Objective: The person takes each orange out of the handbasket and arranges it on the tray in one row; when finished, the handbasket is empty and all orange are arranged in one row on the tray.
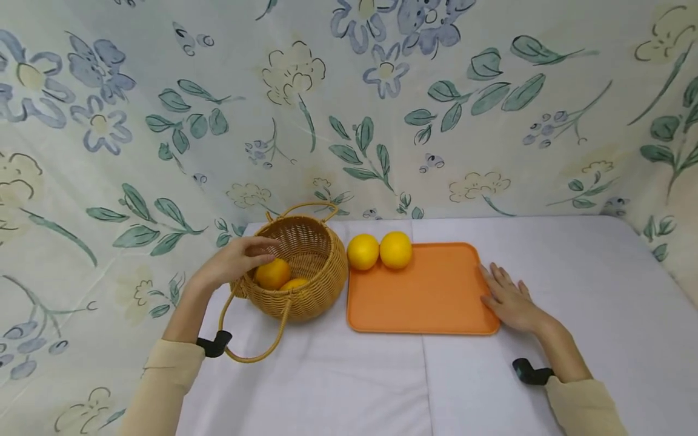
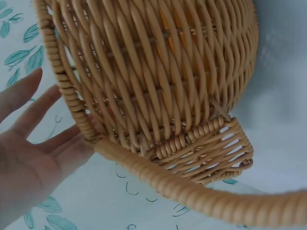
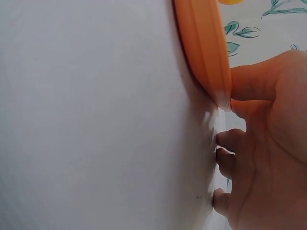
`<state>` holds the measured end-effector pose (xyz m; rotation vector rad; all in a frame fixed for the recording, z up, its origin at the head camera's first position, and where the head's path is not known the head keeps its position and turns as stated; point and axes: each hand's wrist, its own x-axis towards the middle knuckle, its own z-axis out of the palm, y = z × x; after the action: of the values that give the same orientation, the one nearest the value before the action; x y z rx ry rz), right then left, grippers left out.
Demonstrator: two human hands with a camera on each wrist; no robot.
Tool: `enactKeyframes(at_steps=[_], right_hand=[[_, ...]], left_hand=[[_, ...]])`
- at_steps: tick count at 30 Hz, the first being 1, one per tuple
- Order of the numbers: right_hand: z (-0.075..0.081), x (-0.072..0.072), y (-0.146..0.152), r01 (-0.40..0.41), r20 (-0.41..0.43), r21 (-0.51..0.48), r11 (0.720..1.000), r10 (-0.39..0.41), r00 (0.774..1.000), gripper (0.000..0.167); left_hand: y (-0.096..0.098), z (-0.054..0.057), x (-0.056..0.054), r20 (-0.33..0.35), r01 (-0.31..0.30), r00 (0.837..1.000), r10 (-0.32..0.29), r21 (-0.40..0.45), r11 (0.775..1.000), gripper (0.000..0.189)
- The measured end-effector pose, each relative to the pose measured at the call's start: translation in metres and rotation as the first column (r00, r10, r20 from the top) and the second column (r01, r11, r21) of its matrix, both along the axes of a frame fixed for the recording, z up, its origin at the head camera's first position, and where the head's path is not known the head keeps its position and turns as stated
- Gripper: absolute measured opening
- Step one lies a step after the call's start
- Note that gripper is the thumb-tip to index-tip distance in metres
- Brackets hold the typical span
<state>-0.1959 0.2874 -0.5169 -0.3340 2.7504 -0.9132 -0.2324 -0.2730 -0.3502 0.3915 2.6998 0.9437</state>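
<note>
My left hand (image 1: 235, 261) reaches over the left rim of a round wicker basket (image 1: 322, 297). Its loosely bent fingers are above an orange (image 1: 272, 274) inside, the fingertips overlapping the fruit in the head view. The left wrist view has the thumb and fingers (image 2: 24, 98) spread apart at the rim, some fingers partly hidden behind the wicker. A second orange (image 1: 295, 284) lies lower in the basket, half hidden. With fingers spread, my right hand (image 1: 511, 303) lies at the right edge of an orange tray (image 1: 420, 303); its thumb (image 3: 254, 82) touches the tray's rim.
Two yellow-orange round fruits, one left (image 1: 362, 252) and one right (image 1: 395, 250), sit side by side at the tray's back left corner. One basket handle (image 1: 253, 360) hangs toward the front, another (image 1: 308, 204) stands behind. White cloth covers the table (image 1: 327, 387); flowered fabric (image 1: 349, 109) hangs behind.
</note>
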Motion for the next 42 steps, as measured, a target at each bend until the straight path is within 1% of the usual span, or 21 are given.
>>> enactKeyframes(at_steps=[2, 5, 9, 11, 13, 15, 18, 20, 22, 24, 26, 29, 31, 33, 37, 40, 42], right_hand=[[0.000, 0.000, 0.000, 0.001, 0.004, -0.006, 1.000, -0.001, 1.000, 0.072], [-0.001, 0.001, 0.001, 0.004, 0.007, -0.005, 1.000, -0.004, 1.000, 0.072], [-0.001, 0.001, 0.001, 0.006, 0.012, -0.001, 1.000, -0.006, 1.000, 0.072], [-0.001, 0.000, 0.001, 0.005, 0.012, -0.001, 1.000, -0.005, 1.000, 0.072], [0.000, 0.000, 0.002, 0.003, 0.008, -0.002, 1.000, -0.003, 1.000, 0.072], [0.000, 0.000, 0.002, 0.003, 0.005, -0.003, 1.000, -0.003, 1.000, 0.072], [0.000, 0.000, 0.002, 0.003, 0.001, -0.002, 1.000, -0.003, 1.000, 0.072], [0.000, 0.000, 0.001, 0.005, 0.003, -0.003, 1.000, -0.005, 1.000, 0.072], [0.000, 0.000, 0.000, 0.006, 0.003, -0.005, 1.000, -0.006, 1.000, 0.072], [0.000, 0.000, 0.000, 0.006, 0.004, -0.007, 1.000, -0.006, 1.000, 0.072], [0.001, 0.001, 0.000, 0.006, 0.004, -0.006, 1.000, -0.005, 1.000, 0.072], [0.001, 0.000, 0.001, 0.007, 0.002, 0.002, 1.000, -0.007, 1.000, 0.072], [0.002, 0.000, 0.001, 0.009, 0.002, 0.010, 1.000, -0.009, 1.000, 0.072], [0.002, 0.000, 0.001, 0.015, 0.004, 0.014, 1.000, -0.015, 1.000, 0.072], [0.001, 0.001, 0.001, 0.017, 0.008, 0.011, 1.000, -0.017, 1.000, 0.072], [0.001, 0.001, 0.001, 0.008, 0.004, 0.004, 1.000, -0.008, 1.000, 0.072], [0.000, 0.001, 0.000, 0.002, 0.002, 0.001, 1.000, -0.002, 1.000, 0.071]], left_hand=[[0.000, -0.002, -0.006, 0.016, 0.004, 1.000, -0.003, -0.037, 0.999, 0.043], [0.001, -0.004, -0.016, 0.045, 0.036, 0.998, -0.033, -0.080, 0.996, 0.042], [0.002, -0.006, -0.028, 0.102, 0.090, 0.992, -0.080, -0.101, 0.991, 0.040], [0.002, -0.006, -0.033, 0.144, 0.104, 0.985, -0.090, -0.097, 0.990, 0.040], [0.002, -0.005, -0.038, 0.196, 0.113, 0.976, -0.094, -0.086, 0.990, 0.041], [0.003, -0.005, -0.041, 0.254, 0.114, 0.963, -0.092, -0.073, 0.991, 0.043], [0.007, -0.004, -0.044, 0.328, 0.096, 0.942, -0.066, -0.075, 0.993, 0.047], [0.009, -0.004, -0.046, 0.361, 0.077, 0.932, -0.038, -0.095, 0.993, 0.052], [0.012, -0.004, -0.048, 0.383, 0.072, 0.923, -0.021, -0.119, 0.990, 0.055], [0.012, -0.006, -0.049, 0.393, 0.081, 0.919, -0.024, -0.130, 0.988, 0.057], [0.011, -0.009, -0.049, 0.387, 0.098, 0.921, -0.038, -0.137, 0.986, 0.057], [0.008, -0.011, -0.049, 0.366, 0.101, 0.929, -0.049, -0.125, 0.987, 0.052], [0.007, -0.011, -0.048, 0.356, 0.100, 0.933, -0.051, -0.119, 0.988, 0.050], [0.007, -0.010, -0.047, 0.356, 0.098, 0.933, -0.050, -0.118, 0.988, 0.047], [0.006, -0.011, -0.047, 0.349, 0.113, 0.935, -0.061, -0.131, 0.985, 0.044], [0.004, -0.014, -0.047, 0.332, 0.123, 0.941, -0.071, -0.138, 0.983, 0.043], [0.002, -0.016, -0.047, 0.319, 0.127, 0.944, -0.081, -0.128, 0.984, 0.043]])
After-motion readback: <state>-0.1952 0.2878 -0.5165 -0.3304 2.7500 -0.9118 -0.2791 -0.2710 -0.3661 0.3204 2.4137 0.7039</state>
